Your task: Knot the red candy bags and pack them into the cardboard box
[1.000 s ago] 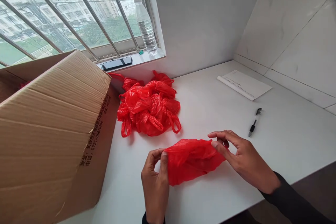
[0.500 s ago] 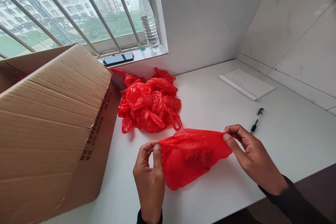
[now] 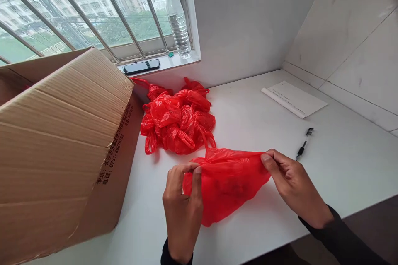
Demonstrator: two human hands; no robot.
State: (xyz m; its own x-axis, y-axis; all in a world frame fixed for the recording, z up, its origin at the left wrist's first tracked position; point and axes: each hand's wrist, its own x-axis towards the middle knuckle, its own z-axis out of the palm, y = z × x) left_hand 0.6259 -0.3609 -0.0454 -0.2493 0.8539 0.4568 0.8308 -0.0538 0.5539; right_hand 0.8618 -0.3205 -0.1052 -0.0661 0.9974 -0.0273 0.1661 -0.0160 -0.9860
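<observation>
Between my two hands a thin red plastic bag (image 3: 231, 186) is stretched out just over the white table. Darker shapes show through its film, but I cannot make out what they are. My left hand (image 3: 183, 203) pinches the bag's upper left edge between thumb and index finger, with some of the film lying behind the fingers. At the upper right corner, my right hand (image 3: 290, 184) grips the bag between thumb and fingers. Just beyond the bag lies a heap of knotted red plastic bags (image 3: 178, 118), several with looped handles sticking out.
On the left stands a big open cardboard box (image 3: 59, 145) with its flap folded outward. A phone (image 3: 141, 66) and a water bottle (image 3: 178, 25) rest on the windowsill. A black pen (image 3: 304, 144) and a booklet (image 3: 295, 99) lie on the white table (image 3: 245, 120) to the right.
My left hand has moved a little rightward along the bag's edge, and film now bulges out behind its fingers. The right hand has shifted slightly left, still gripping its corner.
</observation>
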